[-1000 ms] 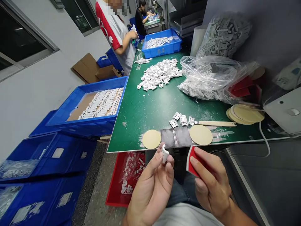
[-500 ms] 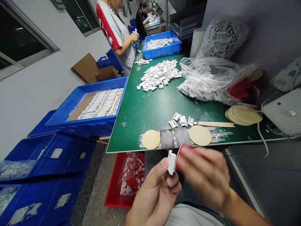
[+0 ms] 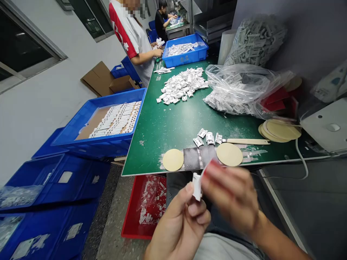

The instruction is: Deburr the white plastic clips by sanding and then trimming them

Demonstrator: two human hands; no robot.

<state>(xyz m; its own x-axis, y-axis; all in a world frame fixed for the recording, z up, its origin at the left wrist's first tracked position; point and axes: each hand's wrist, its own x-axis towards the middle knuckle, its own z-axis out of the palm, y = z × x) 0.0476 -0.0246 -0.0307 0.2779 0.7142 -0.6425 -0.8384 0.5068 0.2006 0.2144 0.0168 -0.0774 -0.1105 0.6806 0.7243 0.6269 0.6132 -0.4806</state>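
Note:
Between its thumb and fingers, my left hand [image 3: 181,220] pinches a small white plastic part [image 3: 197,186] upright, below the table's front edge. My right hand [image 3: 233,196], blurred by motion, grips a red sheet [image 3: 214,173] right beside that part; whether the two touch is hard to tell. On the table edge beyond lie two round yellow discs [image 3: 172,160] [image 3: 229,154] with dark squares [image 3: 191,159] between them. Several loose white parts [image 3: 209,138] sit behind the squares, next to a tool with a pale handle [image 3: 248,141].
A heap of white parts [image 3: 184,85] and a clear bag [image 3: 235,94] lie on the green table [image 3: 162,126]. Blue trays [image 3: 108,142] stand left, a red bin [image 3: 130,224] below. A person [image 3: 135,43] stands by the far blue bin [image 3: 187,57].
My right hand and the red sheet have shifted slightly left and up, and the sheet's tilt differs. The standing person's hands have moved toward the far blue bin.

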